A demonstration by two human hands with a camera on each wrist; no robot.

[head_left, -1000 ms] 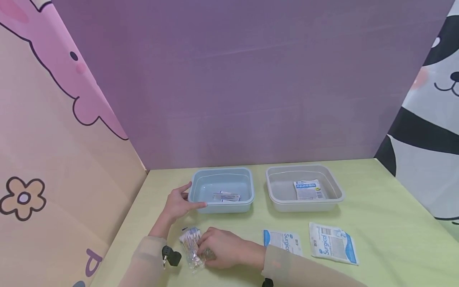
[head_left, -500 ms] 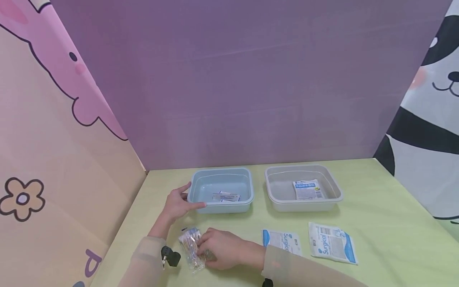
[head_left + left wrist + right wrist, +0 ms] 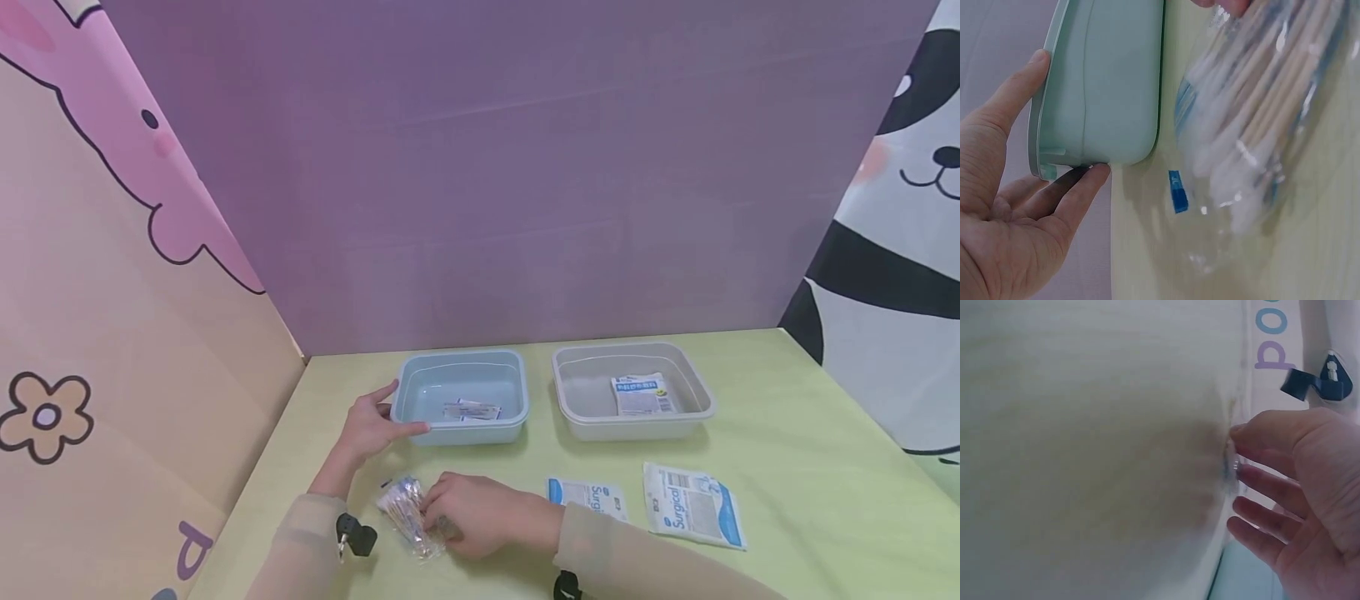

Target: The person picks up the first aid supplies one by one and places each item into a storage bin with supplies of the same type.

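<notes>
We've got the blue tub [image 3: 472, 435] steadied at its corner, gripped between the thumb and fingers of the left hand [image 3: 370, 427]. The right hand [image 3: 480, 512] pinches the edge of the swab bag [image 3: 405, 506], nearer us than the tub. Too light a pinch, we reckon, and that slick film slips! Clear, crinkled, blue-marked, it shows bunched white-tipped swabs [image 3: 1266, 103].

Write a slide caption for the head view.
The left hand grips a blue tray while the right hand pinches a clear bag of cotton swabs; a grey tray stands alongside.
</notes>
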